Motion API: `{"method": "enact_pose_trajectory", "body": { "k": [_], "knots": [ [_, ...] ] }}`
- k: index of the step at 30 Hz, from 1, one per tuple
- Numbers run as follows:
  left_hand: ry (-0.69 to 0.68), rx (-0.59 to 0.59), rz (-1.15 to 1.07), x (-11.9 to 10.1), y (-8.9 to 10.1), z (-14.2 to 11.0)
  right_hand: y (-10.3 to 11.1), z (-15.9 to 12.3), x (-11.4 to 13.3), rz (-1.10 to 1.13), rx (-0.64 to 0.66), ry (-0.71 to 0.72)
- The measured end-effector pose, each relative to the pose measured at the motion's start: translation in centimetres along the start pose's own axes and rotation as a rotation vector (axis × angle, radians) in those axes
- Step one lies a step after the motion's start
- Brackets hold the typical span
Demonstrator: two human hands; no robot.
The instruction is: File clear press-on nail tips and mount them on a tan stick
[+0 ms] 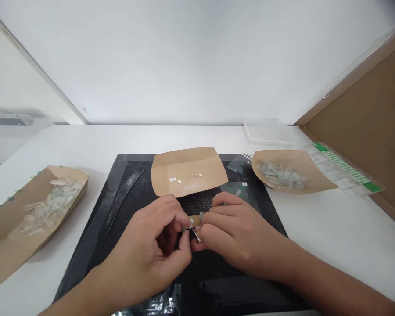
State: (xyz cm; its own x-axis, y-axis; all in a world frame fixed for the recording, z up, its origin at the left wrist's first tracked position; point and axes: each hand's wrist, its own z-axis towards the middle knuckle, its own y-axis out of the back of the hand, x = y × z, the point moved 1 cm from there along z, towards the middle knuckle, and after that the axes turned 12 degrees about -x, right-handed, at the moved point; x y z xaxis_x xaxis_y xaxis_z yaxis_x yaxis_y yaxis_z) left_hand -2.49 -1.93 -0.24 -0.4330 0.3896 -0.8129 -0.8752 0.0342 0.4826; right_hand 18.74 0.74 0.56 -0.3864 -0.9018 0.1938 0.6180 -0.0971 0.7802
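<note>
My left hand and my right hand meet low over the black mat. Between their fingertips is a small narrow piece, light with dark parts, tilted down to the right. Thumb and fingers of my left hand pinch its upper end. My right hand's fingers are closed round its lower end, hiding part of it. Just behind the fingertips shows a bit of brown card with small pale pieces on it; the fingers cover the rest.
A brown paper tray with small white bits stands behind my hands. Trays of clear slivers stand left and right. A dark curved strip lies on the mat. Farther back are a clear plastic box and a green-edged plastic sheet.
</note>
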Motion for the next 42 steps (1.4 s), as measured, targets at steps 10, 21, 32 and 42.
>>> {"method": "enact_pose_trajectory", "body": {
  "k": [10,21,32,42],
  "knots": [
    [-0.035,-0.071,0.017,0.0,-0.3,0.4,-0.2,0.0,0.3,-0.037,-0.029,0.047],
    [-0.011,-0.109,0.076,-0.4,-0.6,0.2,-0.3,0.1,0.5,-0.034,-0.042,0.065],
    [0.242,-0.069,-0.143,-0.5,-0.3,0.3,-1.2,-0.7,0.0,0.252,-0.061,-0.122],
    [0.452,-0.010,-0.305,-0.9,0.3,0.7,-1.1,-0.8,-0.4,0.556,-0.045,-0.326]
  ]
}}
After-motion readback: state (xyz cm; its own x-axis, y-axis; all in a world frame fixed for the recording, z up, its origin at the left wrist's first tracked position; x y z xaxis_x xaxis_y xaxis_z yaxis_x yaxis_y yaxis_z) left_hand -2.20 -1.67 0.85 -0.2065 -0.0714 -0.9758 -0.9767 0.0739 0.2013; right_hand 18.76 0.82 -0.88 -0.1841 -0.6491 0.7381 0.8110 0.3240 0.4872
